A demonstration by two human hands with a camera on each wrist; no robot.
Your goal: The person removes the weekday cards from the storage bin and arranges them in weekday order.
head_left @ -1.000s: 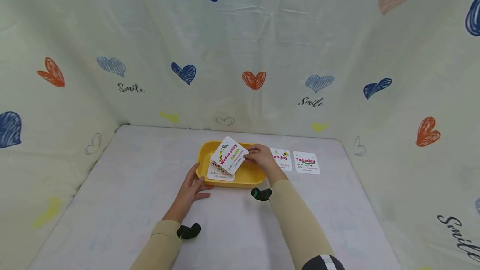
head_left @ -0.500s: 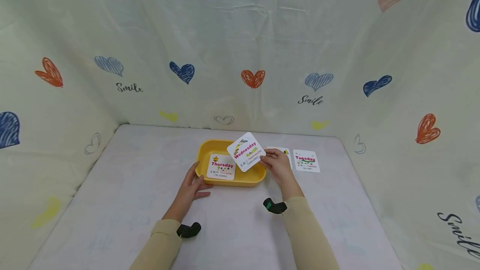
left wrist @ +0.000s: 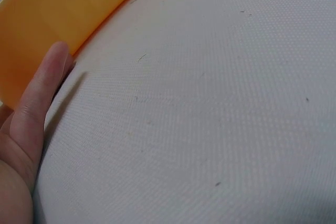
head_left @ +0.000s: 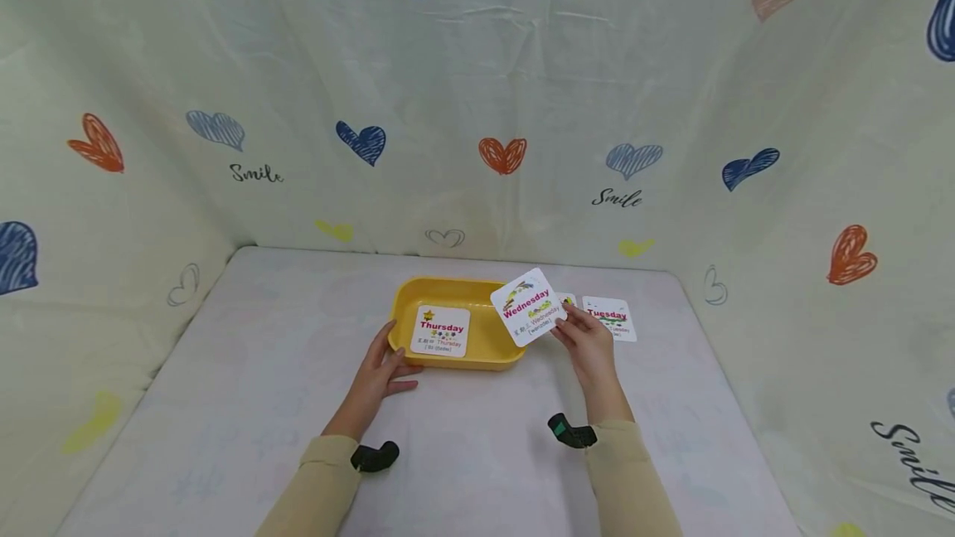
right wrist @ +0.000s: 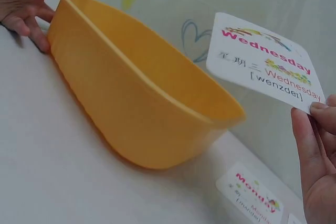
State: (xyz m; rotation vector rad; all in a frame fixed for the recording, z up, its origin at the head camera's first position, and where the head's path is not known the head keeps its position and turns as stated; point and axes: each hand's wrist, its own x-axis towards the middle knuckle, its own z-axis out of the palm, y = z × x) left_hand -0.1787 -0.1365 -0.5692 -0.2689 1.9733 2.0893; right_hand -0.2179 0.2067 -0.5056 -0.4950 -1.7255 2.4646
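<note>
Looks like the Wednesday card (head_left: 526, 308) is mid-transfer: right hand (head_left: 593, 355) pinches it by a corner, above the surface (head_left: 462, 462), by the right end of the tray (head_left: 481, 363). Left hand (head_left: 373, 379) rests spread against the tray. Next probably needs a gentle, flat set-down.

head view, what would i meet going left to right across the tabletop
Left hand, Thursday card, Wednesday card, mostly hidden Monday card, Tuesday card; the yellow tray and right hand overlap others, so I leave them out.
</note>
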